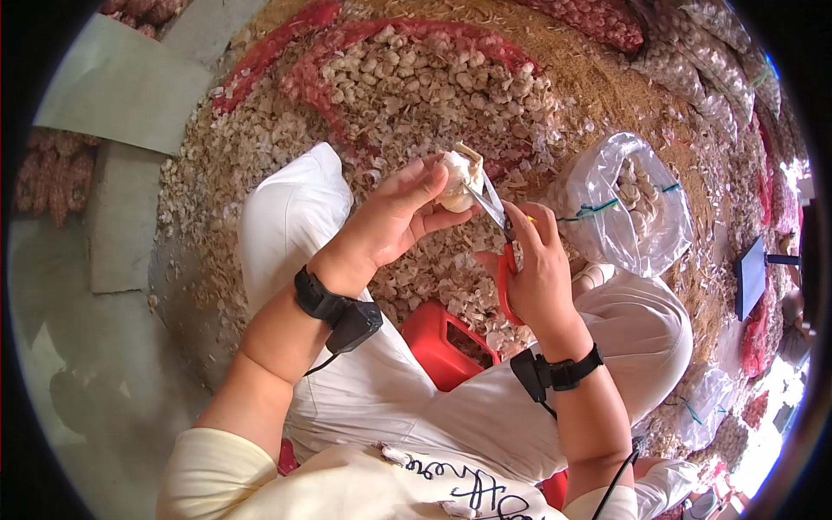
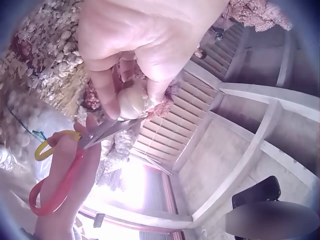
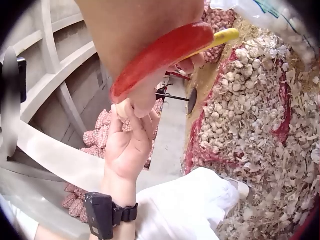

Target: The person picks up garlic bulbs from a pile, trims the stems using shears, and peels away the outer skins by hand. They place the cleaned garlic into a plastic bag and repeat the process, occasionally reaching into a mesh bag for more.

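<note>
Between the fingers and thumb of my left hand (image 1: 403, 204) is a whitish garlic bulb (image 1: 459, 184), its dry bent stem pointing up and away. My right hand (image 1: 539, 269) grips a pair of scissors (image 1: 506, 282) with red and yellow handles. In the left wrist view the scissor blades (image 2: 106, 131) are parted a little and lie along the underside of the bulb (image 2: 132, 100). The right wrist view shows the red handle loop (image 3: 162, 57) close up; it hides most of the blades there, and little of the bulb shows behind my hand.
A spilled heap of garlic bulbs (image 1: 407, 74) lies ahead on red netting, with peelings (image 1: 260, 173) scattered around. To the right stands a clear plastic bag (image 1: 598, 173) holding bulbs. A red plastic stool (image 1: 438, 347) sits between my legs. Filled mesh sacks (image 1: 693, 65) line the far right.
</note>
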`<move>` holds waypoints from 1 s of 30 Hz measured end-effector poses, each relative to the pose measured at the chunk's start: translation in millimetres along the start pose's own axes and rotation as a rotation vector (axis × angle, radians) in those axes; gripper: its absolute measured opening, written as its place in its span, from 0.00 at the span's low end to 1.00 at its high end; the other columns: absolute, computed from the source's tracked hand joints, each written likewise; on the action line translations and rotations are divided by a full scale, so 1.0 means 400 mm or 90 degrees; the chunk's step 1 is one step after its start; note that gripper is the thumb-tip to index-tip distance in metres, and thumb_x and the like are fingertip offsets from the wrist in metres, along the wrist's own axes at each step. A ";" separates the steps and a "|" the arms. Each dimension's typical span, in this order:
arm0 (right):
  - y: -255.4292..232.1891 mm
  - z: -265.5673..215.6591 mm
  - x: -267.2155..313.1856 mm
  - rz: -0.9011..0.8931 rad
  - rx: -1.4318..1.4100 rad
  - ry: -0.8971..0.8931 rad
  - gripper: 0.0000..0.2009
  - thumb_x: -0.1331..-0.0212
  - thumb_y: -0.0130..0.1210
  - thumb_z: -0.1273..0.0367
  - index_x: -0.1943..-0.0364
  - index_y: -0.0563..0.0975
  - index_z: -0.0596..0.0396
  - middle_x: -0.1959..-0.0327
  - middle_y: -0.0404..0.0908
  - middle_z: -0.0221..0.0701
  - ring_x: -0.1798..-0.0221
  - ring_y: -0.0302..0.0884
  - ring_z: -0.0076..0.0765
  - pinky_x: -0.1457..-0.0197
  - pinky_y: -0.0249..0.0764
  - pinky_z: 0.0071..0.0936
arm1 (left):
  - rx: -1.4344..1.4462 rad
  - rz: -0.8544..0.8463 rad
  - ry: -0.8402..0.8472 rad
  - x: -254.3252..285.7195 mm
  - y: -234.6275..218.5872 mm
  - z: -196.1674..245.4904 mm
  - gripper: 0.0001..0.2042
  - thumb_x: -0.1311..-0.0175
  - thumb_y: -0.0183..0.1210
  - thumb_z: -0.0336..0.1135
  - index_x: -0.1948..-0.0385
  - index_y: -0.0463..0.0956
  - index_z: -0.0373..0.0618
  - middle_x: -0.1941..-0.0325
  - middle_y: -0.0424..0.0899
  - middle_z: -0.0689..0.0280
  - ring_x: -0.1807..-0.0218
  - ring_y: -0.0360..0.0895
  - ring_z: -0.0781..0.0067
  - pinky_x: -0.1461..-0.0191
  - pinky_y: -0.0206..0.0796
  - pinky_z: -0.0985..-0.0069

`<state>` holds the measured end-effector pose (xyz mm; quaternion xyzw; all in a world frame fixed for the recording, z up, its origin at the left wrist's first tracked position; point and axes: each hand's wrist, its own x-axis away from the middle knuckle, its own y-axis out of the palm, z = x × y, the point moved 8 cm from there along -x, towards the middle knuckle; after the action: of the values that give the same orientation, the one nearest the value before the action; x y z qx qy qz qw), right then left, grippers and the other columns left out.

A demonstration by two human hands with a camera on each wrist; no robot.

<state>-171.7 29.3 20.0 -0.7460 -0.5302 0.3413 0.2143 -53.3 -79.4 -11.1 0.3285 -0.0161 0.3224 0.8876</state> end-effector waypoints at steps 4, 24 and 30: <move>0.007 0.013 -0.002 -0.027 -0.047 0.009 0.30 0.53 0.69 0.65 0.44 0.71 0.57 0.50 0.70 0.42 0.55 0.76 0.50 0.55 0.76 0.38 | -0.023 -0.032 -0.027 0.002 -0.006 0.005 0.24 0.32 0.53 0.49 0.44 0.66 0.40 0.47 0.77 0.61 0.46 0.77 0.67 0.40 0.71 0.69; 0.031 0.025 0.007 -0.103 -0.287 0.063 0.31 0.50 0.69 0.61 0.43 0.70 0.61 0.48 0.69 0.45 0.46 0.72 0.51 0.45 0.71 0.36 | -0.126 -0.025 -0.057 0.012 0.002 -0.001 0.24 0.33 0.54 0.47 0.43 0.65 0.39 0.49 0.77 0.61 0.51 0.79 0.72 0.51 0.76 0.74; -0.019 -0.021 -0.006 0.003 -0.052 -0.068 0.32 0.58 0.71 0.65 0.45 0.72 0.57 0.51 0.71 0.42 0.52 0.74 0.50 0.51 0.73 0.38 | 0.065 0.034 -0.117 0.008 -0.023 -0.064 0.24 0.33 0.53 0.52 0.46 0.71 0.40 0.61 0.82 0.64 0.65 0.80 0.73 0.61 0.76 0.80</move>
<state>-171.0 30.0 31.6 -0.7358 -0.5528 0.3593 0.1546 -50.2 -67.6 -35.7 0.4006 -0.0894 0.3148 0.8558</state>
